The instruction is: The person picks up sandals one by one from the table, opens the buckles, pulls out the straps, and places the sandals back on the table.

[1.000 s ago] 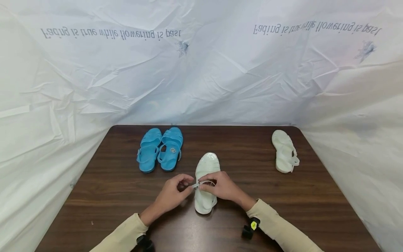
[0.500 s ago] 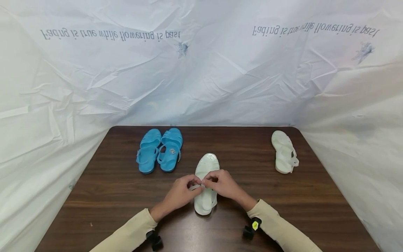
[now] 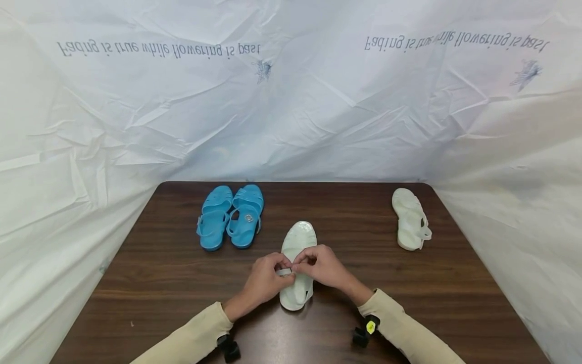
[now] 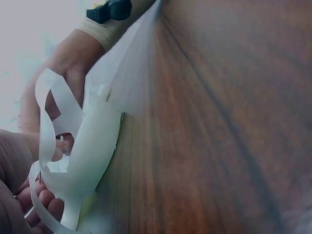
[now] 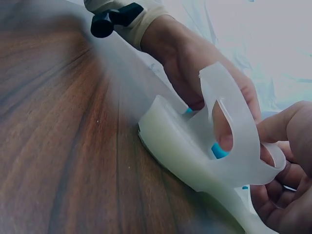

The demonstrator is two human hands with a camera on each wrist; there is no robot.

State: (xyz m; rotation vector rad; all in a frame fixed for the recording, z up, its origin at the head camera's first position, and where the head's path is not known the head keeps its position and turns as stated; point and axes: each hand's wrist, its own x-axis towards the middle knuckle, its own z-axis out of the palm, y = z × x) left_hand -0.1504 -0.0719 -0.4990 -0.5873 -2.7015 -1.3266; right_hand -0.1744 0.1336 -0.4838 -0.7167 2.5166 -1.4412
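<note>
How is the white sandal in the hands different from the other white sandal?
The near white sandal lies mid-table, its strap pinched by the left hand and right hand. The far white sandal lies untouched near the table's right edge, angled differently. Both are pale jelly sandals.

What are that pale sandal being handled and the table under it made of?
The white sandal looks like soft, translucent moulded plastic or jelly rubber: its thin strap bends in a loop and light glows through it, and the right hand and left hand pinch it. The table looks like dark wood or wood-grain laminate, smooth with a faint sheen.
</note>
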